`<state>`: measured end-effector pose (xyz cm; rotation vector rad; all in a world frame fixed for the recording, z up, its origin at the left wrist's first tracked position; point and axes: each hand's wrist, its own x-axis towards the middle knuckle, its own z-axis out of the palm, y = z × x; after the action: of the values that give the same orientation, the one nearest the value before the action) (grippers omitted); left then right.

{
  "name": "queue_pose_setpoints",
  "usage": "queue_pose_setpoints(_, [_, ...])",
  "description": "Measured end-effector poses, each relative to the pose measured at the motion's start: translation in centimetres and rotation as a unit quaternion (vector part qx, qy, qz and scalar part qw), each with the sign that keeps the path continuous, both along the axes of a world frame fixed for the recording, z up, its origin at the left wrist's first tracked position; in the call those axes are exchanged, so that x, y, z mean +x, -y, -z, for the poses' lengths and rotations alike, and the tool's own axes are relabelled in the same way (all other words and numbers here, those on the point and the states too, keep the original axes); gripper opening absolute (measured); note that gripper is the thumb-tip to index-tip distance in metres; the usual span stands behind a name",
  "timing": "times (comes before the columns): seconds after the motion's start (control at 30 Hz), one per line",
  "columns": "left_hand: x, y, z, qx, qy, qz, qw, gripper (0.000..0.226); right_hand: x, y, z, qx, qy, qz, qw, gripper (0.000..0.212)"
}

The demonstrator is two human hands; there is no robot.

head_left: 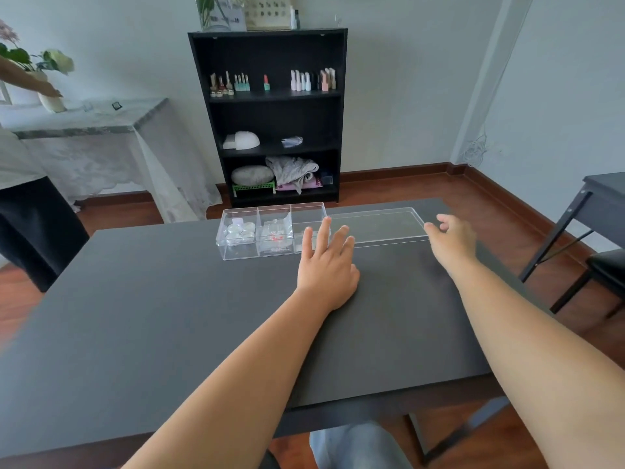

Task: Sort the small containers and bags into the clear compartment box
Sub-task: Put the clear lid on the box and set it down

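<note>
Clear box (257,231): 3 sections, small jars left, bags mid.

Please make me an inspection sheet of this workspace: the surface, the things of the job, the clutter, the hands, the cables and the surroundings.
Surface: dark table, mostly bare.
Job's things: clear compartment box at the far edge, open; small round containers in its left compartment, small bags in the middle one; right compartment partly hidden by fingers. Clear lid lies flat beside the box on its right.
Clutter: nothing seen.
Hands: left hand open, palm down at the box's right end; right hand open at the lid's right end, holding nothing.
Cables: white bundle by the far wall.
Surroundings: black shelf with bottles; another person at a side table; chair to the right.
</note>
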<state>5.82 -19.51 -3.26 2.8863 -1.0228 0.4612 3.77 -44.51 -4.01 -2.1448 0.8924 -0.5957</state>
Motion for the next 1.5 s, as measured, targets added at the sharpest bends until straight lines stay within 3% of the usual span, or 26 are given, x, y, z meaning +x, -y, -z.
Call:
queue_pose_setpoints(0.17, [0.4,2.0,-0.2,0.044,-0.01,-0.026,0.999,0.057,0.3,0.1,-0.1,-0.066,-0.137,0.002,0.988,0.049])
queue_pose_setpoints(0.33, [-0.1,2.2,-0.1,0.043,-0.014,-0.017,0.999,0.054,-0.2,0.1,-0.4,-0.085,-0.149,-0.002,0.985,0.036])
queue_pose_setpoints(0.43, [-0.5,2.1,0.2,-0.01,-0.011,-0.03,0.999,0.052,-1.0,0.5,-0.6,-0.083,-0.14,0.005,0.987,0.031])
queue_pose_setpoints(0.7, [-2.3,2.6,1.1,-0.113,-0.12,-0.078,0.983,0.053,-4.8,1.0,-0.5,-0.08,-0.11,0.041,0.99,0.03])
queue_pose_setpoints(0.83, [-2.9,2.8,1.0,-0.157,-0.201,-0.089,0.963,0.056,-6.5,0.5,-0.4,-0.086,-0.101,0.034,0.991,0.029])
queue_pose_setpoints(0.93, [-3.4,3.0,0.2,-0.262,-0.27,-0.101,0.921,0.052,-7.5,0.0,-0.3,-0.071,-0.096,0.039,0.992,0.027])
queue_pose_setpoints(1.03, [-4.1,3.1,-0.6,-0.397,-0.334,-0.102,0.849,0.056,-8.2,-0.5,-0.4,-0.031,-0.048,0.06,0.997,0.028])
queue_pose_setpoints(1.1, [-4.6,3.1,-1.0,-0.447,-0.335,-0.102,0.823,0.062,-8.7,-1.2,-0.4,0.031,0.018,0.076,0.996,0.032])
queue_pose_setpoints(1.27, [-4.7,1.6,-2.1,-0.514,-0.265,-0.087,0.811,0.057,-8.3,-3.5,-1.2,0.225,0.19,0.065,0.953,0.04])
queue_pose_setpoints(1.5, [-2.0,-4.4,-4.5,-0.514,-0.205,-0.101,0.827,0.061,-4.8,-8.1,-3.0,0.264,0.227,-0.034,0.937,0.046])
